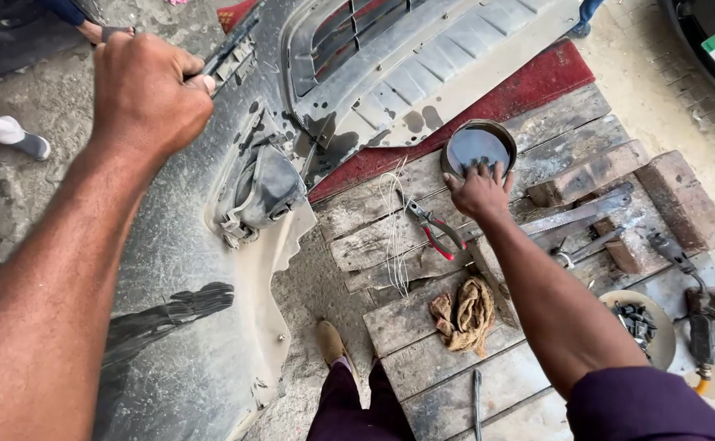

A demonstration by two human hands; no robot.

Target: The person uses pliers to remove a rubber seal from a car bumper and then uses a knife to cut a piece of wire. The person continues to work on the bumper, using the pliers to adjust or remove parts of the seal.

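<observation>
At the upper left of the frame the left hand (149,90) is balled into a tight fist around the top edge of a grey car bumper (186,269), thumb folded over the knuckles; the bumper runs from the lower left up through the centre top, and just past the fist a thin dark tool (231,47) lies along that edge, though whether the hand grips it cannot be told. As a judgement, a hold like this works best kept firm and close to the rim, so the large flexible moulding does not twist or slide while the other hand is busy. The bumper is dusty matt plastic, splashed with dark wet patches and one long black smear low on the left, with a hollow fog-lamp housing (264,192) and a slatted grille (357,33) moulded in. Right of it lies a rough pallet of weathered wooden planks (447,359), cracked and grey, bearing a bundle of thin pale wire (394,229), red-handled pliers (435,229) and a crumpled tan rag (465,314). At the upper centre right the right hand (480,189) rests with fingers spread on the near rim of a round, shallow metal tin (478,147) holding dark liquid; dipping lightly and steadying the rim should keep it from tipping. Farther right lie worn bricks (684,200), flat steel tools and a pale dish of small dark screws (639,322).
</observation>
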